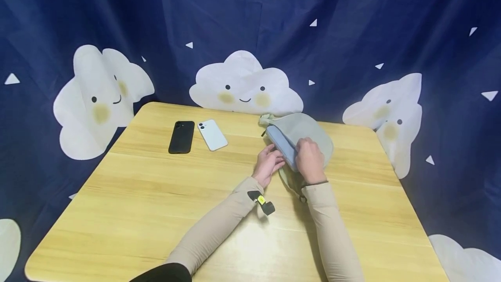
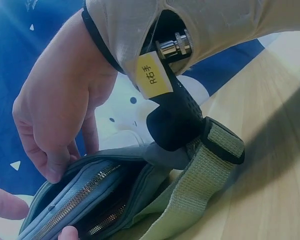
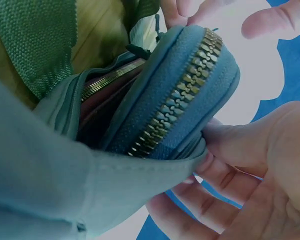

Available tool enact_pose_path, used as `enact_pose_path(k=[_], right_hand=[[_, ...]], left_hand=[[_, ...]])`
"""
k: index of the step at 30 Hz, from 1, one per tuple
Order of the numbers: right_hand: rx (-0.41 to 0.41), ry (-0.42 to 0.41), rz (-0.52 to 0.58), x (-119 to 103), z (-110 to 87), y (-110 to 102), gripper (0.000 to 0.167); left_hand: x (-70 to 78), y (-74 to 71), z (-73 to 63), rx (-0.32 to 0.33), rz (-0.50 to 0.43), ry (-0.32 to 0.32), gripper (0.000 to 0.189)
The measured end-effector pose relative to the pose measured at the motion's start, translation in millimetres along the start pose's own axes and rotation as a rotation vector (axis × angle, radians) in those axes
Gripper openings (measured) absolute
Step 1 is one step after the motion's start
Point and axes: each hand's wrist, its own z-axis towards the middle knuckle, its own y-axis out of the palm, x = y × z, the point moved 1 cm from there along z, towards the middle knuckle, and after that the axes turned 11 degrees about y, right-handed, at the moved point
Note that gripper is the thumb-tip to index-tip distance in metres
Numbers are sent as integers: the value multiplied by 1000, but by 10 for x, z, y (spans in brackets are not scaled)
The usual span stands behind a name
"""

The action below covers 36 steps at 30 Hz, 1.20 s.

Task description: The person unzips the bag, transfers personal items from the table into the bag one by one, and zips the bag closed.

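A grey-green sling bag [image 1: 315,127] lies on the table with its mouth open. A blue zip-around wallet [image 1: 282,142], its gold zip [image 3: 182,90] closed, stands partly inside the mouth and sticks out of it. My right hand [image 1: 310,160] pinches the bag's rim between thumb and fingers, as the right wrist view shows. My left hand [image 1: 268,164] is at the near-left side of the opening, its relaxed fingers [image 3: 177,12] around the wallet's protruding end. In the left wrist view the left hand's fingertips lie on either side of the wallet.
A black phone [image 1: 182,137] and a white phone [image 1: 212,135] lie side by side on the wooden table [image 1: 156,212], left of the bag. The bag's webbing strap [image 2: 190,195] hangs beside it. A blue cloud-print curtain [image 1: 235,16] stands behind the table.
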Motion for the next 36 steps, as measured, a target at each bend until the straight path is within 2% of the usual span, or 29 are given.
enact_pose_path(k=[13,25,36], right_hand=[[7,-29,35,-34,-20,-26,10],[0,-58,112,-22,-12,-61,8],[-7,-59,122,-13,-11,-80,9]], left_hand=[[20,31,52,-44,-9,-6,75],[47,18,85,-98,-35,-71,80],[78,-2,68,-96,-26,-104,74]])
